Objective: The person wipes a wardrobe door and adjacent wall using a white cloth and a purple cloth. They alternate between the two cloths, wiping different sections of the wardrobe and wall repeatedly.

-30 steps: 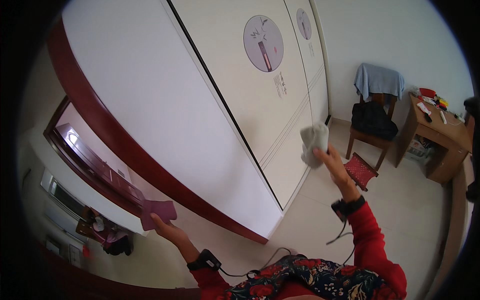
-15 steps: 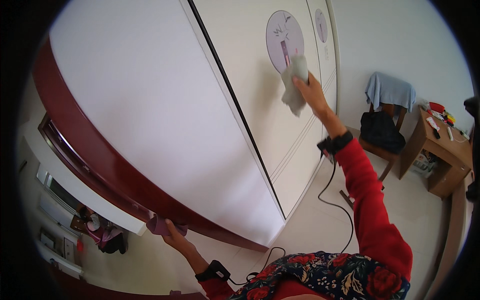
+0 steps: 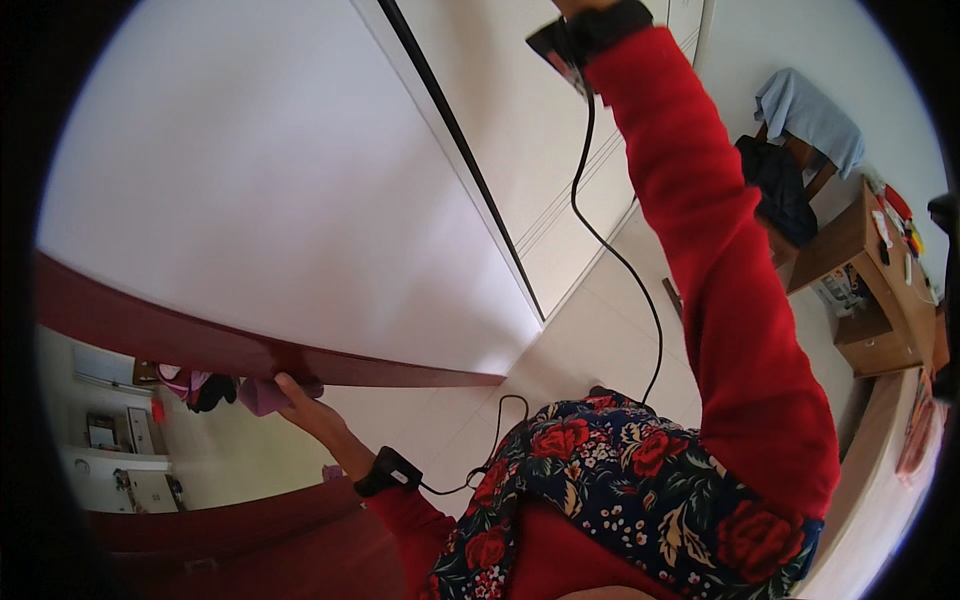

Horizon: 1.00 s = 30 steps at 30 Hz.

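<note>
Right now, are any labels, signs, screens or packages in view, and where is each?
Round stickers on the wardrobe doors: out of view now.
Desk, far right: small flat items, red, yellow and white, too small to tell whether they are packages.
Under the desk: a pale boxy thing with printed colours.
No screens visible.

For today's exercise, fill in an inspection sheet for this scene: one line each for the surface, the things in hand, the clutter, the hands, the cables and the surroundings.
Surface: white wardrobe door with a dark red trim along its edge.
Things in hand: pinkish-purple cloth, pressed at the trim.
Clutter: small items on the wooden desk; blue garment and dark bag on a chair.
Hands: left hand grips the cloth; right hand is out of frame above, only the red sleeve and wrist band show.
Cables: black cable hangs from the right wrist band; another runs from the left wrist band.
Surroundings: pale tiled floor, white walls.
</note>
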Each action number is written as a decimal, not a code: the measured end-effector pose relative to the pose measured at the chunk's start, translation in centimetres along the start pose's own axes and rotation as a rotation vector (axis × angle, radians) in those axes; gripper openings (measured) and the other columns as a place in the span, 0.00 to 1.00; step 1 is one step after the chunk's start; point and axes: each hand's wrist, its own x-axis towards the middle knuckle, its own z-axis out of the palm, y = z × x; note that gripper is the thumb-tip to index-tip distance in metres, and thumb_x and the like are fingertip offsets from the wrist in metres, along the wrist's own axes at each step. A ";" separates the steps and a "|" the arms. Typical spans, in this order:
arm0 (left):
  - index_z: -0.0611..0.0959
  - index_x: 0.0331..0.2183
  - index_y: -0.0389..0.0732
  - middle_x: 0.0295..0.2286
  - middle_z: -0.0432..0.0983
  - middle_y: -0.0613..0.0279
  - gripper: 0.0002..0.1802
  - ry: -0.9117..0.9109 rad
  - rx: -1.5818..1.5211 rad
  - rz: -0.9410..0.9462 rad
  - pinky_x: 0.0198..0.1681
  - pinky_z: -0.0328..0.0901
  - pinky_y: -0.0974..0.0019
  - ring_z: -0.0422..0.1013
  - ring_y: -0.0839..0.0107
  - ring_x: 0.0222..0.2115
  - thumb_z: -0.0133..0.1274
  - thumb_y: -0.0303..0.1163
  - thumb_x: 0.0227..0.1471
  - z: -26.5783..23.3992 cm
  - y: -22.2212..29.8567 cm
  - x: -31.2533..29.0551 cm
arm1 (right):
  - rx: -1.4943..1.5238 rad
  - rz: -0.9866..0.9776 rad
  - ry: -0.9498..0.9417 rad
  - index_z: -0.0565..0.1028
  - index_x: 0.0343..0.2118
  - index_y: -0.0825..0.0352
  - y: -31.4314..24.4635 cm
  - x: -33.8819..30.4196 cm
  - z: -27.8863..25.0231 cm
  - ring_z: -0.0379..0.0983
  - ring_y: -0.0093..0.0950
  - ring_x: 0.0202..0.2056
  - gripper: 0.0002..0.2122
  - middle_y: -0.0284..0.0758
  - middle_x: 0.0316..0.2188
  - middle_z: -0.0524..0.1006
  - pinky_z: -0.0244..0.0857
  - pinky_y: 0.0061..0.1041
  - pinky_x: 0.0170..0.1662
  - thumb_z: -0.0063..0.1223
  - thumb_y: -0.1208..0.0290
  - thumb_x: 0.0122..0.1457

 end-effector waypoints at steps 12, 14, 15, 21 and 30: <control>0.63 0.55 0.26 0.50 0.67 0.52 0.41 0.395 -0.008 -0.047 0.42 0.66 0.66 0.68 0.66 0.44 0.47 0.55 0.57 2.9 -1.4 0.3 | 0.176 0.419 -0.353 0.69 0.57 0.51 -8.7 -35.4 -3.9 0.54 0.52 0.59 0.41 0.46 0.57 0.62 0.48 0.57 0.58 0.65 0.84 0.32; 0.63 0.55 0.26 0.51 0.67 0.51 0.42 0.408 0.040 -0.070 0.44 0.66 0.65 0.68 0.64 0.45 0.47 0.55 0.57 2.9 -1.6 0.6 | 0.183 0.520 -0.418 0.69 0.56 0.54 -9.7 -39.4 -4.6 0.55 0.52 0.59 0.39 0.47 0.57 0.62 0.51 0.51 0.59 0.61 0.88 0.35; 0.62 0.55 0.26 0.51 0.66 0.51 0.42 0.446 0.045 -0.109 0.45 0.66 0.65 0.68 0.64 0.46 0.47 0.56 0.57 2.9 -1.7 0.7 | 0.195 0.557 -0.424 0.69 0.56 0.55 -9.9 -41.1 -5.0 0.55 0.52 0.59 0.38 0.47 0.57 0.61 0.51 0.48 0.60 0.60 0.89 0.36; 0.62 0.56 0.27 0.52 0.65 0.50 0.42 0.415 0.069 0.043 0.47 0.65 0.62 0.67 0.60 0.47 0.47 0.56 0.57 3.6 -1.2 0.1 | 0.279 1.069 -0.310 0.64 0.60 0.59 -8.4 -50.4 -5.5 0.55 0.49 0.61 0.33 0.49 0.59 0.60 0.52 0.38 0.63 0.53 0.88 0.48; 0.64 0.56 0.28 0.52 0.67 0.49 0.39 0.453 0.068 -0.077 0.50 0.64 0.61 0.67 0.60 0.48 0.44 0.55 0.59 3.9 0.0 0.0 | 0.618 2.183 0.059 0.67 0.51 0.74 8.8 -51.9 -4.0 0.74 0.38 0.40 0.23 0.43 0.41 0.75 0.72 0.41 0.41 0.56 0.65 0.57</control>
